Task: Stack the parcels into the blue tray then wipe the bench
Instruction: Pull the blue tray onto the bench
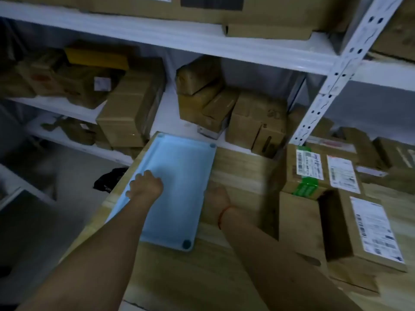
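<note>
The blue tray (179,176) lies flat on the wooden bench (235,167), its far end towards the shelves. My left hand (146,185) grips the tray's left rim, knuckles up and thumb at the outer edge. My right hand (216,196) holds the right rim; it is blurred and its fingertips are hidden. Nothing lies in the tray. Cardboard parcels stand on the bench to the right: one with green tape (307,176), one with a white label (342,173), a plain one (298,218) and a larger labelled one (372,232).
White metal shelving (247,52) behind the bench holds several brown boxes (253,117). A perforated upright post (332,79) rises at the right. A dark object (111,179) lies on the floor left of the bench. Bare bench shows in front of the tray.
</note>
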A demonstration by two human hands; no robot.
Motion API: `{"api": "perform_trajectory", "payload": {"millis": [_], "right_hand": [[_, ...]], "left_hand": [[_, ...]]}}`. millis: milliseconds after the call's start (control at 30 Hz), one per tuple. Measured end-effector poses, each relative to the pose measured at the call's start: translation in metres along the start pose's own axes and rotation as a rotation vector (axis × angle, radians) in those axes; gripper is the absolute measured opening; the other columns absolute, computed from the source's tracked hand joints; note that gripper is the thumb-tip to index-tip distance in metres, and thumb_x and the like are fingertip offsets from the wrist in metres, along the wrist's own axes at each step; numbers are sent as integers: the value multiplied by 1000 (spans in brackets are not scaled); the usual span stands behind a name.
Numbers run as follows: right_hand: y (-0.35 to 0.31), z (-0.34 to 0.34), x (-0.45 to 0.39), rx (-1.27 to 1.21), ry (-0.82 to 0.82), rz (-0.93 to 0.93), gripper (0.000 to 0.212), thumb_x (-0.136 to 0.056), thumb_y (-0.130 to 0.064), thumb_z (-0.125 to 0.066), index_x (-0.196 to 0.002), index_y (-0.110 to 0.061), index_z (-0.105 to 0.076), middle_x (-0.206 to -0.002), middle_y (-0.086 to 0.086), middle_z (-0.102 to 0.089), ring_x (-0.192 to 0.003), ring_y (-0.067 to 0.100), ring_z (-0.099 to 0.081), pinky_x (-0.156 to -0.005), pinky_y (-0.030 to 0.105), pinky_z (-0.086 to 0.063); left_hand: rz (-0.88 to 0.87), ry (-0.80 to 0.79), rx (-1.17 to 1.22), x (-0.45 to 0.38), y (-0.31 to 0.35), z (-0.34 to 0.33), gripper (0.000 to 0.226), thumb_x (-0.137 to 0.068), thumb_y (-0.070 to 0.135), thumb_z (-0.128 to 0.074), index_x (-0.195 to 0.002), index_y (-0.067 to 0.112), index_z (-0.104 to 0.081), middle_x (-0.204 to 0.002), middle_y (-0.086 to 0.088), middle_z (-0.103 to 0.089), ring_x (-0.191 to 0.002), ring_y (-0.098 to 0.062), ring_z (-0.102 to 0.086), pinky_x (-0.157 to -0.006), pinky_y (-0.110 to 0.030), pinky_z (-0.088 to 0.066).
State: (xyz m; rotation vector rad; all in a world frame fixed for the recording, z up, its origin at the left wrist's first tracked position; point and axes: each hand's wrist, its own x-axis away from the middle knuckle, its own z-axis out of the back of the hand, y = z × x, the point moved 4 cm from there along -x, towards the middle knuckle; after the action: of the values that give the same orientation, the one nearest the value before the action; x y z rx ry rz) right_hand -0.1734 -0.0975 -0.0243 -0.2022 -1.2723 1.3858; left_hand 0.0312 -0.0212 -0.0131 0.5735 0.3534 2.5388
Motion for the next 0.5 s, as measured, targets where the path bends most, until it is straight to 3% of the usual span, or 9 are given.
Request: {"api": "perform_trajectory", "payload": {"millis": [67,167,267,367,500], "right_hand": [[14,-13,-1,74,67,-21,10,-93,-17,-54,-99,-20,-46,-96,4,-52,-89,19,-48,-77,28,-42],[31,-35,7,169,27,-17,2,-95,-11,-52,-95,-12,-51,-105,5,-58,-103,24,-55,-85,30,-46],[31,-46,11,333,29,-26,42,-95,-12,-51,-135,-1,-43,-132,18,-53,-122,35,-52,-99,39,-43],[34,-56,9,466,6,32,39,-93,-10,-49,-132,-6,-46,-131,19,-54,-119,35,-53,-99,38,-46],[41,-66,12,619,-61,111,32,-99,-3,-38,-129,-4,-48,-130,18,-55,-117,30,-56,-93,32,-44]], "left_hand": [[70,4,-84,-5,-24,-1,56,-100,34,-37,-149,10,-28,-152,-17,-29,-139,-36,-28,-112,-50,-26],[142,-25,-221,-20,-61,-8,64,-100,40,-34,-151,3,-20,-155,-21,-23,-143,-36,-19,-115,-46,-21],[180,-90,-182,-27,-79,-10,63,-100,35,-42,-147,-1,-21,-152,-27,-27,-139,-41,-29,-113,-43,-28],[162,-166,-91,-35,-90,-18,66,-99,27,-45,-150,-1,-14,-148,-27,-32,-133,-44,-37,-108,-48,-35],[137,-195,-161,-35,-86,-22,63,-100,27,-40,-153,4,-14,-152,-26,-24,-136,-43,-31,-109,-46,-30]]}}
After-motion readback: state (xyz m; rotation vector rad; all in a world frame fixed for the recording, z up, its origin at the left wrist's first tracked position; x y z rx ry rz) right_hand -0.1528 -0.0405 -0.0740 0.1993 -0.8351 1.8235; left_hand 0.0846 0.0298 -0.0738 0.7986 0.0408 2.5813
